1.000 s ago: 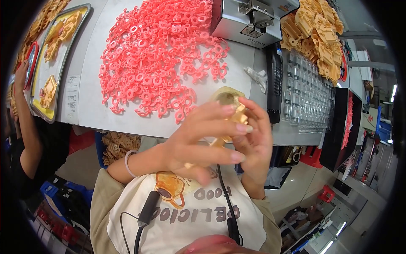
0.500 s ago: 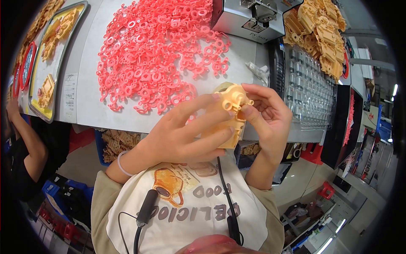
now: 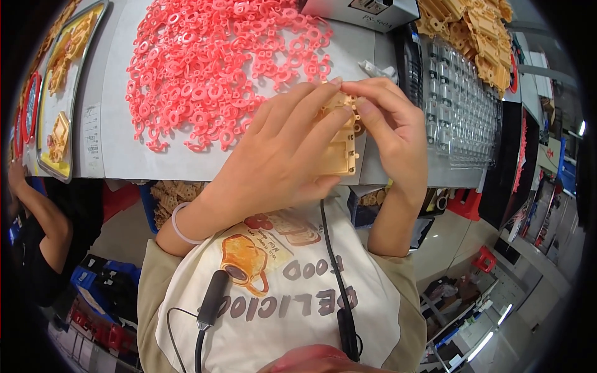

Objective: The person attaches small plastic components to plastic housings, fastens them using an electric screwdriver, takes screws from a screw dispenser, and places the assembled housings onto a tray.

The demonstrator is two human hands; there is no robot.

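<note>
Between my two hands, over the near edge of the table, is a cream-yellow moulded plastic housing with a shallow rectangular recess and small screw bosses. My left hand is wrapped round it from the left, its fingers across the top and its thumb low along the near side. With thumb and forefinger, my right hand pinches the housing's far right corner. Fingers cover much of the part, so any small piece in that pinch is hidden. Beyond my left hand spreads a big heap of pink ring-shaped plastic parts.
A grey metal box-shaped device stands at the back. Clear plastic trays and piled yellow housings are on the right. At far left, a metal-rimmed tray holds yellow parts, near another person's arm. A blue bin sits below the edge.
Both hands have moved farther over the table with the housing. It has turned, so its open, recessed side now shows instead of its rounded end with round bosses.
</note>
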